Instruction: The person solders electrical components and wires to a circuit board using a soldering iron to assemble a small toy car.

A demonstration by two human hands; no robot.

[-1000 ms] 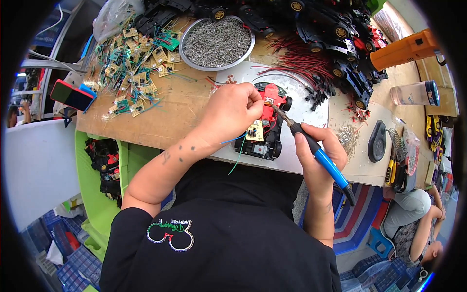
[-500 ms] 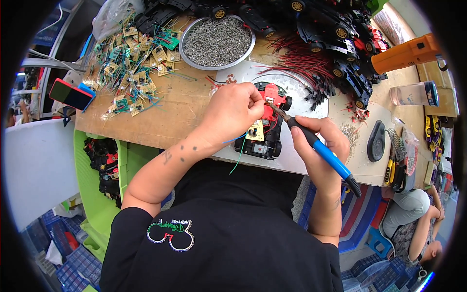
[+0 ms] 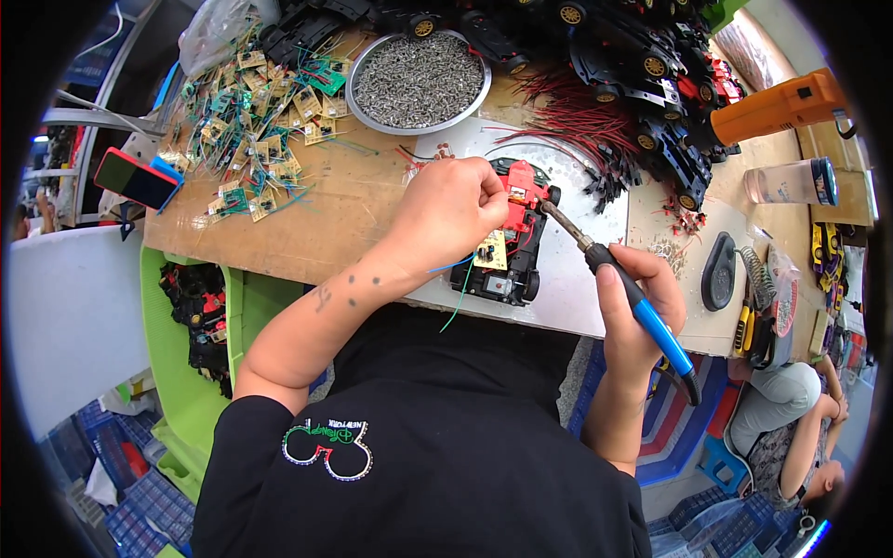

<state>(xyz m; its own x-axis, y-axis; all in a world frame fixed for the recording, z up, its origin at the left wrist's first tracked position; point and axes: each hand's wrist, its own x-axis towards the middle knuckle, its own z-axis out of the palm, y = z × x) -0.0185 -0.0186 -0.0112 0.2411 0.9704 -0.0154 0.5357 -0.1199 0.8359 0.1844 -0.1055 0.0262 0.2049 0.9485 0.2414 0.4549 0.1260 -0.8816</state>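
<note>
A toy car chassis [image 3: 532,244], black with a red part [image 3: 523,179] at its far end, lies on the white sheet in front of me. A small tan circuit board [image 3: 490,251] with blue and green wires rests on it. My left hand [image 3: 453,206] is over the chassis's left side, fingers pinched at the red part; what they pinch is too small to make out. My right hand [image 3: 642,302] holds a blue and black soldering iron [image 3: 640,302], its metal tip just right of the red part.
A round metal bowl of screws [image 3: 419,84] stands at the back, left of piled black car bodies [image 3: 633,70]. Circuit boards [image 3: 265,139] heap up at the left, red wires [image 3: 577,121] behind the chassis. At the right are an orange tool [image 3: 781,107], a cup [image 3: 791,180] and a seated person [image 3: 791,428].
My right hand has drawn the soldering iron back to the right, so its tip has moved away from my left fingers. The left hand stays in nearly the same place.
</note>
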